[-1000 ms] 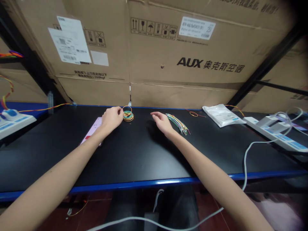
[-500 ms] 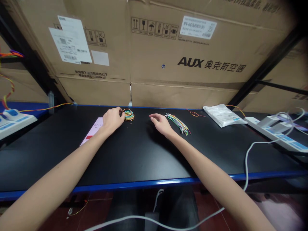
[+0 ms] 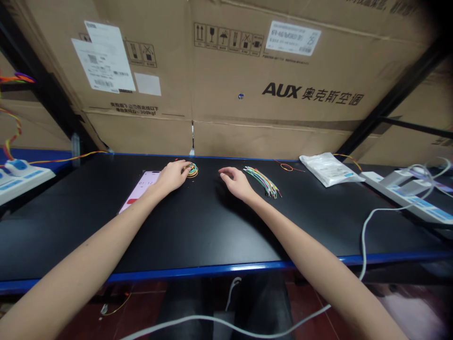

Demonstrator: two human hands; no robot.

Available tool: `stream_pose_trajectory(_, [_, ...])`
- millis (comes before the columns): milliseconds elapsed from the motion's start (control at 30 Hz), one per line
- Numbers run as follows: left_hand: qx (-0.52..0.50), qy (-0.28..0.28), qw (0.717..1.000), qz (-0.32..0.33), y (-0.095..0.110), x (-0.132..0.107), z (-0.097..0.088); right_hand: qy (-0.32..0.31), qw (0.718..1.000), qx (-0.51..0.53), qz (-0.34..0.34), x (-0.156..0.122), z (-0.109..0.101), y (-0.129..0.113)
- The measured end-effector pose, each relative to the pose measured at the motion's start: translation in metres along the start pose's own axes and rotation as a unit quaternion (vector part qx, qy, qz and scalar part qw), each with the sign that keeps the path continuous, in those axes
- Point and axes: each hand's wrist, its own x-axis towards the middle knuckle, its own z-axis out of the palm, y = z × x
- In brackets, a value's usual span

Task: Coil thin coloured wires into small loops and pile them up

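My left hand (image 3: 174, 175) rests on the table with its fingers curled at the left edge of a small pile of thin coloured loops (image 3: 193, 170). Its fingertips press against the loops and partly cover them. To the right, my right hand (image 3: 236, 182) hovers low with fingers stretched and thumb a little apart, holding nothing. Just beyond that hand lies a bundle of slim coloured wires (image 3: 262, 182), fanned slightly and curving toward me. A phone (image 3: 139, 191) with a lit pink screen lies under my left wrist, partly hidden by it.
A white plastic packet (image 3: 329, 170) and an orange wire loop (image 3: 286, 166) lie at the back right. Power strips (image 3: 417, 198) stand at the right and left ends. A large cardboard box (image 3: 226, 71) walls off the back. A white cable (image 3: 364, 241) crosses the table's front edge (image 3: 226, 269).
My left hand has shifted slightly right and now covers more of the coloured loops, showing more of the phone. My right hand has stayed put.
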Motion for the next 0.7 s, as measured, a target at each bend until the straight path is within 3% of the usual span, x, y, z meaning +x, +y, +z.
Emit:
stream_pose_trajectory(533, [0.045, 0.011, 0.999, -0.015, 0.014, -0.003, -0.001, -0.003, 0.995, -0.076, -0.058, -0.002, 0.002, 0.002])
stream_pose_trajectory(700, [0.066, 0.015, 0.998, -0.008, 0.018, -0.004, -0.002, -0.039, 0.978, -0.164, -0.12, -0.004, 0.002, 0.006])
